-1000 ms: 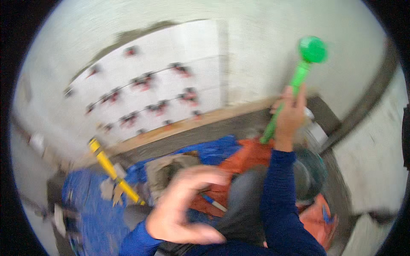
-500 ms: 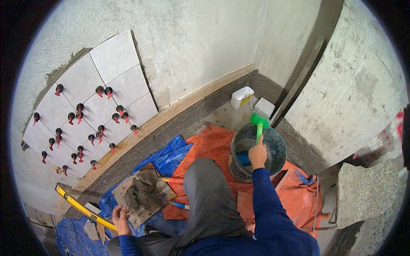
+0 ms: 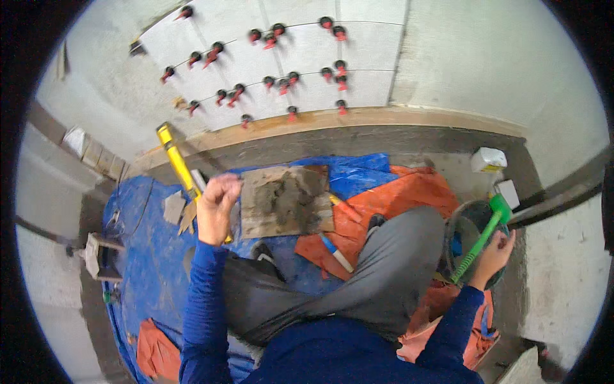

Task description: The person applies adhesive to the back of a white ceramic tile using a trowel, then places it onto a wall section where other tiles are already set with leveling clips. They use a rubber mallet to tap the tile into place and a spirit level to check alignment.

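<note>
My left hand is raised with its fingers loosely bent, slightly blurred, and nothing visible in them. Behind it lies a long yellow spirit level, partly hidden by the hand. My right hand is beside the green mallet, index finger stretched out and fingers apart. The mallet leans across the dark bucket, its head near the far right rim; whether the hand still touches the handle is hard to see. Between my hands, a heap of grey mortar sits on a board.
White wall tiles with several red-and-black levelling clips are ahead, above a wooden batten. Two trowel-like handles, one orange-red and one blue-and-white, lie by my legs. Blue tarp and orange sheet cover the floor.
My view has swung left. My right hand has loosened from the mallet, which has gone from my grip to leaning across the bucket. My left hand has risen in front of the spirit level.
</note>
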`<state>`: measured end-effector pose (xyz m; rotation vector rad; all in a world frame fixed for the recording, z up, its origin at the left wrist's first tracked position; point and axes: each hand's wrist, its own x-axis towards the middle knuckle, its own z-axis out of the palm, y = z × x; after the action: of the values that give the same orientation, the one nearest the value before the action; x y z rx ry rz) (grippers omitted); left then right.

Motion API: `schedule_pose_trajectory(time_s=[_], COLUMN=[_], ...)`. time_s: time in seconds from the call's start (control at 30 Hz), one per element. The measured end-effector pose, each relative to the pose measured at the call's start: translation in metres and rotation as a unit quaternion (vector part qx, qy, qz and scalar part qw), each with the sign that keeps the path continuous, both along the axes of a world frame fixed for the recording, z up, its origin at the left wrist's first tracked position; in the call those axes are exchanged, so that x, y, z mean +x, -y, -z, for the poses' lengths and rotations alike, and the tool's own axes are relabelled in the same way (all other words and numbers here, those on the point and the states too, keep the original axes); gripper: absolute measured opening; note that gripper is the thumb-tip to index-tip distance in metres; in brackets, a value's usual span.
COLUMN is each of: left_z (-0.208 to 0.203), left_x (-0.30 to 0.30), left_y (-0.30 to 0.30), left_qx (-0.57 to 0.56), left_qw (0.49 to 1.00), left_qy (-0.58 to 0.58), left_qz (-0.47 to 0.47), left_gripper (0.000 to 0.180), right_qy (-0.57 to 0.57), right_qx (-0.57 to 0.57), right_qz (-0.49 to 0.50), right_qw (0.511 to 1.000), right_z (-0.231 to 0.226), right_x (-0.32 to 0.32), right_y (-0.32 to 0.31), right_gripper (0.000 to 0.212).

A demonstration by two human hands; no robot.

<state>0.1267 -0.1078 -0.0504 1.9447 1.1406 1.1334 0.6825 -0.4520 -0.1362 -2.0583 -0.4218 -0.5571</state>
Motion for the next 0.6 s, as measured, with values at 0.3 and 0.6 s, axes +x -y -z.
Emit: schedule_pose_trajectory(time_s=[0.3,0.6], left_z=[0.011,0.105], left_x=[-0.031,0.031], left_y=[-0.016,-0.028], left_qx=[-0.037,-0.467], left_qw=[0.966,0.697], left_qy=[0.235,0.543], left_qz=[-0.100,0.038], left_gripper=[0.003,0.040], right_qy=[-0.062,-0.033], right_qx=[0.134,0.129], right_qz=[-0.124,-0.337], right_qw=[0.981,0.932], right_z=[-0.047,-0.144], right_x=[-0.047,-0.115], right_y=[-0.045,-0.178], right_gripper=[0.048,0.047])
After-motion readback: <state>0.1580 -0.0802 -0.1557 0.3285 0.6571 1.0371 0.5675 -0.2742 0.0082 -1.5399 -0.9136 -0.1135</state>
